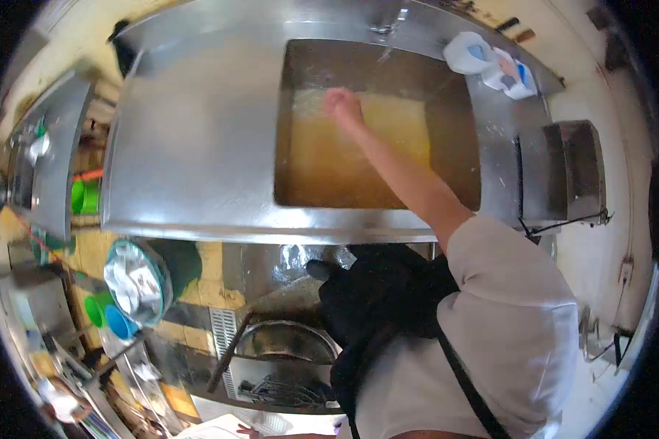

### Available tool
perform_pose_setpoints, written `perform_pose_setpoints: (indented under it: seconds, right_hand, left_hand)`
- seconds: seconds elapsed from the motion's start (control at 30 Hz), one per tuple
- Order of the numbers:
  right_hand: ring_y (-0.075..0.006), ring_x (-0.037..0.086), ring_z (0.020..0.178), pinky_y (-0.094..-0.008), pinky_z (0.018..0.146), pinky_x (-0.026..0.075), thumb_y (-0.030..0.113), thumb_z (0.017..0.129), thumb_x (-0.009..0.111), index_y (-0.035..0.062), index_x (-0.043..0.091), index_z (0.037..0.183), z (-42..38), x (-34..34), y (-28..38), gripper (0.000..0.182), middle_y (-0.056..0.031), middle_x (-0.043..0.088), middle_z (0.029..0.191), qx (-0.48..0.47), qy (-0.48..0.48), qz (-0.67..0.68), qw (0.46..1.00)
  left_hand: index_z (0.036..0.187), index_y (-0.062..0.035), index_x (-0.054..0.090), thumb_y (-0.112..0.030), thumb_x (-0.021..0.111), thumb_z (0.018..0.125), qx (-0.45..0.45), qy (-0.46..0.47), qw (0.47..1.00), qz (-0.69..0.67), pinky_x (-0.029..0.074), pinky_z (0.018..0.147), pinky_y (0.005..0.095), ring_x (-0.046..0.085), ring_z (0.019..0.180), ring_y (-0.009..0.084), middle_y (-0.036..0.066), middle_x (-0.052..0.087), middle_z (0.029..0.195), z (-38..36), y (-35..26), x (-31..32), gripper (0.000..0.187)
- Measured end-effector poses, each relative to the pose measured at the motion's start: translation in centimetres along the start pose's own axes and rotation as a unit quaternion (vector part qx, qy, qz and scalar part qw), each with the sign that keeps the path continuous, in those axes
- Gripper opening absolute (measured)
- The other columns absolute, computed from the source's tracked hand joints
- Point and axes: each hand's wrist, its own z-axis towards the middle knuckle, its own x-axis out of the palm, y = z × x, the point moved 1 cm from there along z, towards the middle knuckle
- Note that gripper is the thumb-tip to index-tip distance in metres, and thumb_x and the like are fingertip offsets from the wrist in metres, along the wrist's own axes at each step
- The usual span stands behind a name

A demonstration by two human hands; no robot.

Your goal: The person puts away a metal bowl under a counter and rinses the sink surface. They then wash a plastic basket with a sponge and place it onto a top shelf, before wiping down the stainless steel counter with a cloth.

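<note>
**Over the sink, one hand on a yellow board**

Down in the steel sink (388,212), seen from the head camera, the right hand (343,106) reaches across and rests on the far left corner of a yellow board (359,157) lying flat in the basin. The board's long axis runs left to right, and most of it lies nearer the body than the fingers. Whether those fingers are spread or curled is too blurred to tell. The left hand is not clearly visible. Open room lies left on the steel drainboard (190,139); the basin walls hem the board closely on its far and near sides. White bottles (490,62) stand on the right rim, a foil-lined bucket (135,282) below.
</note>
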Motion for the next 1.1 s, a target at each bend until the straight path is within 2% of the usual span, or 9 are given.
perform_pose_setpoints:
  seconds: [0.17,0.43,0.67,0.73,0.77,0.8,0.93,1.0,1.1]
  right_hand:
    - [-0.0132,0.057,0.066,-0.0336,0.059,0.052,0.014,0.092,0.054,0.0055,0.059,0.098,10.1,-10.8,2.6,0.012,-0.0053,0.061,0.08,0.134,-0.116,0.268,0.947]
    - [-0.0143,0.062,0.084,-0.0315,0.074,0.053,0.037,0.092,0.06,0.0069,0.06,0.112,9.7,-11.0,9.7,0.036,-0.0072,0.066,0.101,0.098,0.208,0.086,0.969]
    - [-0.0224,0.055,0.116,-0.0381,0.098,0.043,0.046,0.094,0.054,0.0108,0.046,0.136,4.9,-13.5,11.2,0.056,-0.0105,0.056,0.129,0.083,0.362,0.172,0.913]
    - [-0.0188,0.061,0.105,-0.0373,0.095,0.045,0.044,0.09,0.06,0.0073,0.049,0.133,1.7,-18.2,14.3,0.058,-0.0071,0.062,0.122,0.095,0.33,0.115,0.932]
    - [-0.0183,0.061,0.104,-0.0362,0.094,0.046,0.038,0.089,0.063,0.0072,0.052,0.131,1.4,-20.9,12.9,0.053,-0.0074,0.063,0.12,0.069,0.3,0.08,0.948]
    - [-0.0177,0.061,0.103,-0.0351,0.093,0.046,0.031,0.089,0.065,0.0071,0.054,0.129,1.0,-23.5,11.0,0.049,-0.0078,0.064,0.118,0.046,0.269,0.042,0.961]
    - [-0.0185,0.063,0.1,-0.0348,0.09,0.048,0.012,0.079,0.069,0.0049,0.058,0.123,-1.1,-32.4,11.3,0.045,-0.0101,0.067,0.111,0.083,0.123,-0.097,0.984]
    - [-0.02,0.063,0.098,-0.0356,0.089,0.048,0.007,0.078,0.066,0.0041,0.057,0.123,-2.5,-34.2,12.1,0.046,-0.0112,0.067,0.108,0.096,0.053,-0.136,0.985]
    - [-0.0251,0.064,0.096,-0.0369,0.088,0.048,0.002,0.075,0.059,0.003,0.054,0.125,-3.8,-34.8,12.7,0.05,-0.0158,0.067,0.104,0.072,-0.024,-0.207,0.975]
  left_hand:
    - [0.14,-0.0015,0.036,-0.039,0.058,0.085,-0.011,0.078,0.987,0.139,0.042,0.097,0.0523,0.043,0.124,0.0374,0.019,0.035,0.145,-4.1,3.6,6.5,0.07]
    - [0.142,-0.0029,0.035,-0.037,0.057,0.087,0.038,0.23,0.911,0.342,0.047,0.092,0.0511,0.047,0.12,0.0371,0.018,0.034,0.147,-9.8,3.3,17.4,0.068]
    - [0.143,-0.0041,0.033,-0.035,0.055,0.088,0.108,0.495,0.699,0.505,0.052,0.087,0.05,0.051,0.117,0.0368,0.016,0.032,0.149,-16.7,8.1,33.2,0.067]
    - [0.143,-0.0032,0.033,-0.021,0.05,0.089,-0.001,0.567,0.715,0.409,0.058,0.074,0.0411,0.057,0.11,0.0342,0.018,0.037,0.146,-19.0,12.8,36.7,0.059]
    - [0.14,-0.0001,0.037,-0.015,0.049,0.088,0.11,0.597,0.611,0.508,0.058,0.075,0.0411,0.057,0.111,0.0325,0.021,0.045,0.138,-24.5,14.9,38.6,0.056]
    - [0.136,0.0033,0.043,-0.014,0.051,0.086,0.098,0.587,0.66,0.459,0.055,0.08,0.0428,0.056,0.112,0.0321,0.019,0.052,0.132,-25.6,17.5,39.0,0.054]
    - [0.132,0.0062,0.045,-0.015,0.061,0.086,0.09,0.633,0.519,0.568,0.049,0.089,0.0375,0.057,0.108,0.0285,0.018,0.055,0.127,-26.6,25.1,45.0,0.053]
    - [0.131,0.0063,0.045,-0.02,0.065,0.088,0.162,0.682,0.563,0.438,0.045,0.093,0.0384,0.057,0.105,0.0278,0.017,0.057,0.121,-30.5,29.6,47.0,0.054]
    - [0.126,0.0057,0.049,-0.021,0.062,0.091,0.417,0.688,0.493,0.33,0.046,0.092,0.0357,0.057,0.104,0.0265,0.017,0.059,0.115,-36.7,36.7,52.1,0.046]
